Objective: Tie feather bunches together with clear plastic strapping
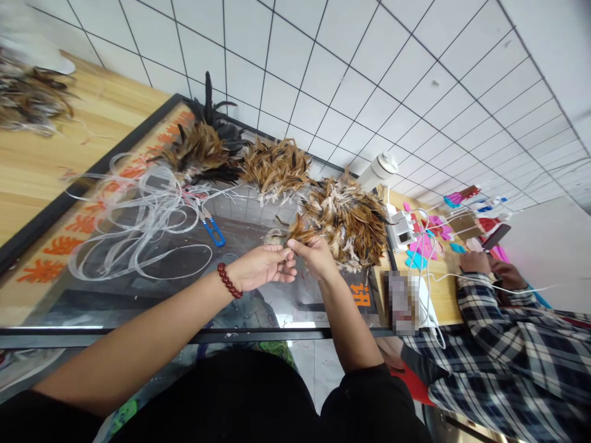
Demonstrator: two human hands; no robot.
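My left hand [265, 266], a dark red bead bracelet at its wrist, has thumb and forefinger pinched together, with the other fingers loosely curled. Its fingertips meet those of my right hand [317, 255], and what lies between them is too small to make out. Brown feathers [302, 227] stick up from my right hand's closed fingers. Just beyond the left fingertips is a small pale, roundish item [273, 236], partly hidden. A large pile of brown and white feathers [353, 221] lies right beside my right hand.
Two more feather piles, a brown one [276, 165] and one with black plumes [198, 147], lie farther back. Clear ribbon [138, 227] tangles at left near blue-handled snips [213, 231]. A white bottle [381, 169] stands by the wall. At right, a person in plaid [503, 326] sits near coloured pieces [422, 246].
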